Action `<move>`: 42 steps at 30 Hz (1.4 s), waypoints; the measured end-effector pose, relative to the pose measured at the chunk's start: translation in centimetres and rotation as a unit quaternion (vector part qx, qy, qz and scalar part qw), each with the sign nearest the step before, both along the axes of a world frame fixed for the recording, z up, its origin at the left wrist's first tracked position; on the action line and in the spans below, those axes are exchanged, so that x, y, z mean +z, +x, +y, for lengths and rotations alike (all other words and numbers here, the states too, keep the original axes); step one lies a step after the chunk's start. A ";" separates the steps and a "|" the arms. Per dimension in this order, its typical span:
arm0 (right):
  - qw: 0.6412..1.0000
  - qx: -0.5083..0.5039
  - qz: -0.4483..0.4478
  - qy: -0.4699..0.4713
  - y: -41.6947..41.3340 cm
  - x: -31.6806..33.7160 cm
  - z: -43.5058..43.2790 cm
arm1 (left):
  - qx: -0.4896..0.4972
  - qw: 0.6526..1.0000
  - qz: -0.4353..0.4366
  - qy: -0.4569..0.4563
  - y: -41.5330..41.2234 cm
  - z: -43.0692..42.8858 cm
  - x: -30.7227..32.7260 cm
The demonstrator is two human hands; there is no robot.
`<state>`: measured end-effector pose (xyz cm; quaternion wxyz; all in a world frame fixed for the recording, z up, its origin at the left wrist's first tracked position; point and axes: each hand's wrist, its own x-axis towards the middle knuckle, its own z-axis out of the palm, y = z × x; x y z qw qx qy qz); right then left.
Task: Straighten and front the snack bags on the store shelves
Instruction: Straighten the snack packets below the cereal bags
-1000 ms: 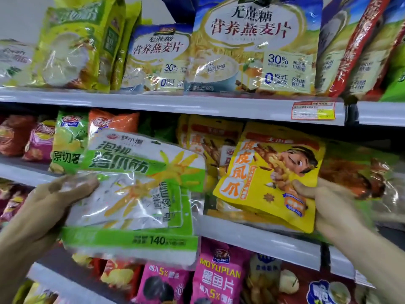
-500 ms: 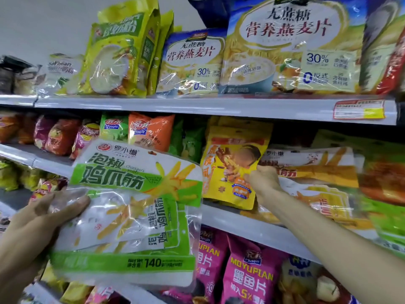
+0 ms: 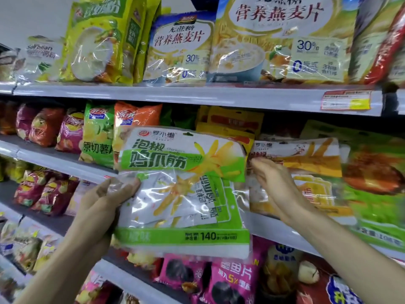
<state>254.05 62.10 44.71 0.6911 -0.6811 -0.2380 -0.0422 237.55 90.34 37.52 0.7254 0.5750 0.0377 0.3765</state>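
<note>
A green and white chicken-feet snack bag (image 3: 182, 194) is held upright in front of the middle shelf (image 3: 54, 161), with my left hand (image 3: 103, 207) gripping its left edge. Just right of it, my right hand (image 3: 278, 185) reaches into the same shelf, its fingers curled on the left edge of an orange and white bag (image 3: 306, 156) of the same brand, which lies tilted back. Yellow snack bags (image 3: 234, 121) stand behind both. The held bag hides part of the shelf row.
Large oatmeal bags (image 3: 280, 40) line the top shelf (image 3: 197, 95). Potato chip bags (image 3: 98, 132) fill the middle shelf at the left. A green bag with a roast picture (image 3: 377, 183) stands at the right. Pink bags (image 3: 232, 281) sit on the lower shelf.
My right hand let go of the yellow cartoon bag, now back on the shelf, and moved to the orange and white bag. My left hand brought the green bag up and rightward.
</note>
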 end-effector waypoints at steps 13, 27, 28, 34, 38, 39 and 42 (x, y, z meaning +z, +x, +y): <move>0.991 -0.127 0.001 -0.037 -5.7 -0.8 -22.3 | -0.232 0.965 0.087 0.081 7.3 -20.4 5.6; 0.923 -0.381 -0.042 -0.042 1.5 1.0 -36.0 | -0.115 0.933 0.116 0.322 16.7 -37.2 8.5; 0.922 -0.382 -0.039 -0.048 1.5 0.9 -36.3 | -0.098 0.929 0.113 0.339 16.6 -37.8 8.5; 0.912 -0.376 -0.092 -0.135 0.9 -0.8 -36.7 | -0.028 0.896 0.120 0.427 16.5 -38.6 8.2; 0.915 -0.349 -0.113 -0.167 0.0 -1.1 -36.7 | -0.005 0.900 0.107 0.424 16.6 -38.8 7.5; 0.917 -0.343 -0.113 -0.169 -0.2 -1.1 -36.6 | -0.006 0.903 0.096 0.419 16.7 -39.0 7.2; 0.919 -0.341 -0.115 -0.161 -0.5 -1.0 -36.8 | -0.013 0.902 0.079 0.424 16.8 -38.8 6.8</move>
